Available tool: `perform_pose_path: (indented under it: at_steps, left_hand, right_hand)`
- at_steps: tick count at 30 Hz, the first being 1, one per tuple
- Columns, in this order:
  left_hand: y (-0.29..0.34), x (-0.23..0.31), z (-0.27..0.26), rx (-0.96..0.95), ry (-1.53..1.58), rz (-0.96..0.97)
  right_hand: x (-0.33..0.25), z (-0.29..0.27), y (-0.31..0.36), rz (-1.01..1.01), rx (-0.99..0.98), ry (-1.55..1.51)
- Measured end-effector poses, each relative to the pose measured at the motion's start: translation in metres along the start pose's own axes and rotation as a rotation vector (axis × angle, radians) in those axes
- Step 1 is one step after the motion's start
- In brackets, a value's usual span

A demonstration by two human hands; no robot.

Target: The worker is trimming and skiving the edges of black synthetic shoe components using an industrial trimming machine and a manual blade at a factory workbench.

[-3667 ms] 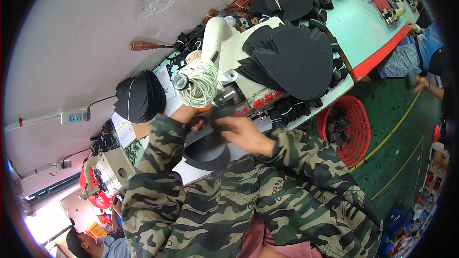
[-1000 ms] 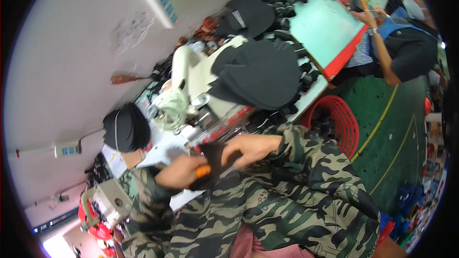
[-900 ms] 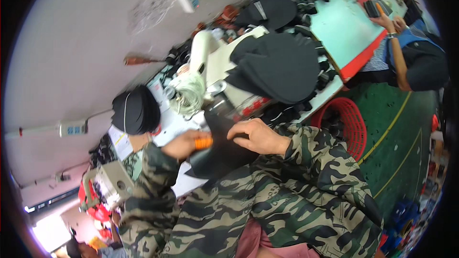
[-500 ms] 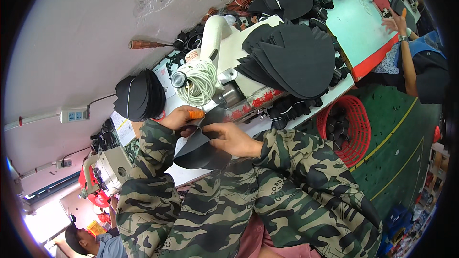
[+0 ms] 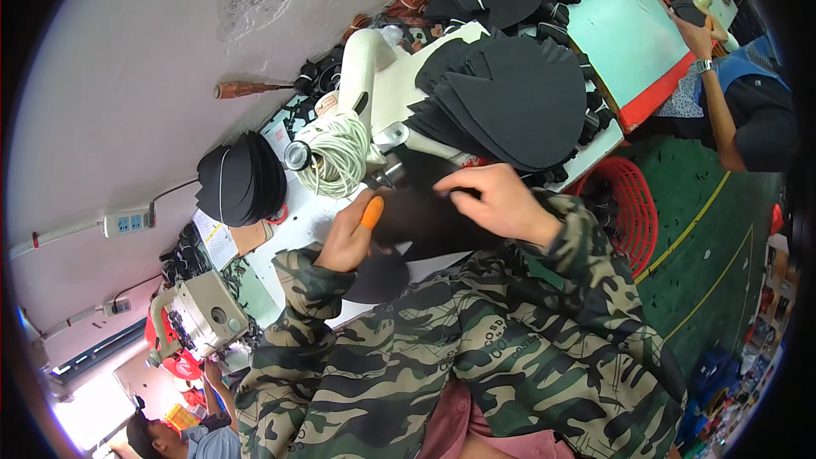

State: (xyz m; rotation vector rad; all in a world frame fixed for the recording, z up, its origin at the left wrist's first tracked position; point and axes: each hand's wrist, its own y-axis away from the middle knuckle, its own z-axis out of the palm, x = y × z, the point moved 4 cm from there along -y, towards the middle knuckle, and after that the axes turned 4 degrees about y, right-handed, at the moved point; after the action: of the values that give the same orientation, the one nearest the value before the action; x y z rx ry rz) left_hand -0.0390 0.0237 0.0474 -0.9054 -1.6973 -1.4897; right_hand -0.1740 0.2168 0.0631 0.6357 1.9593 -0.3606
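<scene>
A dark, flexible black sheet piece, blurred by motion, stretches between my hands in front of the sewing machine. My left hand, with an orange cover on one finger, grips its left side. On its right edge, my right hand pinches with bent fingers. Another part of black sheet hangs below my left hand; whether it belongs to the same piece I cannot tell. A coil of pale cord lies against the machine, just beyond my left hand. Fanned black cut pieces rest on the machine bed.
A tied bundle of black pieces stands by the wall at left. A screwdriver juts out near the wall. At right, a red basket holds black bundles. One co-worker works at far right, another at lower left.
My hands have moved apart, the right one going right and up. The black piece, folded between them before, is now spread out. The right co-worker's hands have come together around a black item.
</scene>
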Motion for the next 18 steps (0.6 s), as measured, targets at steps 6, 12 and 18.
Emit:
perform_pose_path:
  at_steps: [6, 12, 18]
  left_hand:
    - [0.000, -0.037, 0.011, -0.102, 0.071, -0.131]
    - [-0.016, -0.026, -0.019, 0.181, -0.119, -0.221]
    - [-0.027, -0.028, -0.012, 0.273, -0.035, -0.216]
  right_hand:
    - [-0.007, -0.025, 0.026, 0.054, 0.397, -0.026]
    - [-0.020, 0.028, 0.007, -0.007, 0.224, -0.008]
    - [-0.029, 0.007, -0.018, -0.075, 0.330, 0.030]
